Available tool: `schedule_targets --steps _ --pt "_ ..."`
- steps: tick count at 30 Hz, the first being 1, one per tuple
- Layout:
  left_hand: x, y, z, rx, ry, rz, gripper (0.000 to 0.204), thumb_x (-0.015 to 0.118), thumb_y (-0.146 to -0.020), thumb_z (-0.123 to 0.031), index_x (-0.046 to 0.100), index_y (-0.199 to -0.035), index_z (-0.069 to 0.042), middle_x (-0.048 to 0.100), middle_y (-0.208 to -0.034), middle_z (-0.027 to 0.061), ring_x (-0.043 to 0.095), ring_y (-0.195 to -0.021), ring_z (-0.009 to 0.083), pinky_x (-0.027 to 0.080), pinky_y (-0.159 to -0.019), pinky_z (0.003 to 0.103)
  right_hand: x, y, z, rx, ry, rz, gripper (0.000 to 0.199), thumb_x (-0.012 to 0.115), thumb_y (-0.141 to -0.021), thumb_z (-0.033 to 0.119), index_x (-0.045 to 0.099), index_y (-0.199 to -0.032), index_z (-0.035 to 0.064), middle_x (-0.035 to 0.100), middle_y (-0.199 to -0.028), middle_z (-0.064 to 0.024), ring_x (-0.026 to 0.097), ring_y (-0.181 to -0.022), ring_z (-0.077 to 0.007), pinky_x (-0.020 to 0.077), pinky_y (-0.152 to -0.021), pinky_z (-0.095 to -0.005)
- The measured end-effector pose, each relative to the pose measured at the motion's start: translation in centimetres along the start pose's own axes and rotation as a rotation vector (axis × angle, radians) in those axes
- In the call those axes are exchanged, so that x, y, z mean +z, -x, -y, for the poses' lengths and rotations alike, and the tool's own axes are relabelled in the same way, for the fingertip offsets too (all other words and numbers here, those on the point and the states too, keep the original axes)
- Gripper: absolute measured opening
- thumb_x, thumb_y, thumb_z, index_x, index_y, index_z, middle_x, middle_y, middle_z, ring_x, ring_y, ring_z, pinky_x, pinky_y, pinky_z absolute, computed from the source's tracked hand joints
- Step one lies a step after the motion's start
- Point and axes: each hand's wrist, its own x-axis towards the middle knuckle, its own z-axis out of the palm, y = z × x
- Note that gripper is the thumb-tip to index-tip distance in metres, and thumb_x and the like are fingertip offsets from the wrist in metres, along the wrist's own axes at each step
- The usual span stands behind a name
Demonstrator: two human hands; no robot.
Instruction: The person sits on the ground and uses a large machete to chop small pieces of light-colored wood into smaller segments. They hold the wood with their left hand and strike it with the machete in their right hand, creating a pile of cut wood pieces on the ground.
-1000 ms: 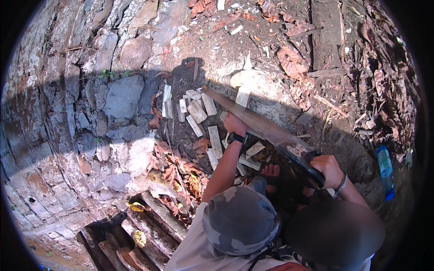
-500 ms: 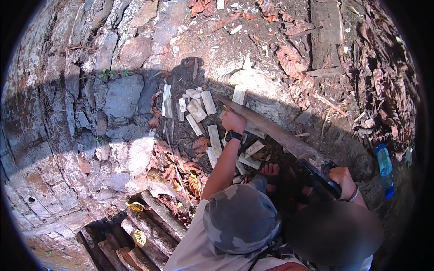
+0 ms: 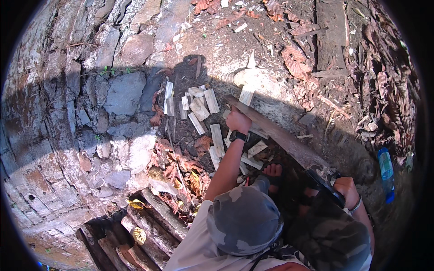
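Observation:
My right hand (image 3: 346, 191) is closed around the black handle of a handsaw (image 3: 289, 140) at the lower right. Its brown, worn-looking blade slants up and left, tapering to a tip just beyond my left hand (image 3: 238, 121). Near that tip, the blade crosses a pale wooden strip (image 3: 247, 94) whose far part reaches a log (image 3: 253, 77). My left hand, with a dark watch at the wrist, is closed at the strip's near side, close under the blade. The fingers and the strip's near end are partly hidden.
Several cut wood pieces (image 3: 199, 109) lie left of my left hand, others around my sandalled foot (image 3: 273, 170). Stone paving (image 3: 124, 95) spans the left. Stacked split logs (image 3: 151, 226) sit lower left, a plastic bottle (image 3: 385, 167) at right, dry leaves (image 3: 294, 62) beyond.
The saw has slid back a little toward the lower right with my right hand, its tip drawing nearer the strip. My left hand stays at the strip. The whole view has shifted slightly.

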Motion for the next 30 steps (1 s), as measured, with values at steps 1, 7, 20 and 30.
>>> schedule_targets --steps 1,7,20,30 --pt "0.0 0.1 -0.1 0.009 0.020 0.004 0.046 0.078 -0.072 -0.039 0.066 -0.101 -0.005 0.071 -0.079 0.0189 0.071 -0.076 0.0383 0.057 -0.067 0.050 -0.1 -1.6 0.8 -0.012 0.027 0.005 0.032 0.074 -0.066 0.028 0.050 -0.063 0.0075 0.045 -0.058 -0.0093 0.055 -0.056 -0.0336 0.0426 -0.052 -0.0429" --pt "1.0 -0.7 1.7 0.015 -0.001 -0.011 0.039 0.079 -0.072 -0.036 0.067 -0.091 -0.004 0.072 -0.082 0.0206 0.071 -0.076 0.0390 0.057 -0.067 0.050 2.7 -15.6 1.2 -0.097 -0.142 -0.067 0.025 0.073 -0.064 0.023 0.054 -0.067 0.0070 0.052 -0.062 -0.0121 0.055 -0.058 -0.0355 0.0428 -0.053 -0.0429" --pt "0.8 -0.4 1.0 0.086 -0.021 -0.065 0.039 0.078 -0.071 -0.033 0.066 -0.095 -0.005 0.070 -0.076 0.0213 0.070 -0.074 0.0407 0.057 -0.068 0.050 0.9 -12.2 1.8 -0.039 -0.038 0.018 0.024 0.072 -0.065 0.025 0.056 -0.073 0.0085 0.058 -0.069 -0.0117 0.061 -0.066 -0.0361 0.0478 -0.058 -0.0437" --pt "-0.5 -0.2 0.0 0.014 0.063 -0.048 0.029 0.073 -0.073 -0.022 0.064 -0.094 -0.003 0.069 -0.076 0.0229 0.070 -0.077 0.0431 0.057 -0.069 0.051 -0.2 0.1 -0.6 -0.032 -0.079 -0.048 0.030 0.074 -0.066 0.024 0.050 -0.062 0.0075 0.046 -0.057 -0.0096 0.054 -0.052 -0.0326 0.0396 -0.050 -0.0418"
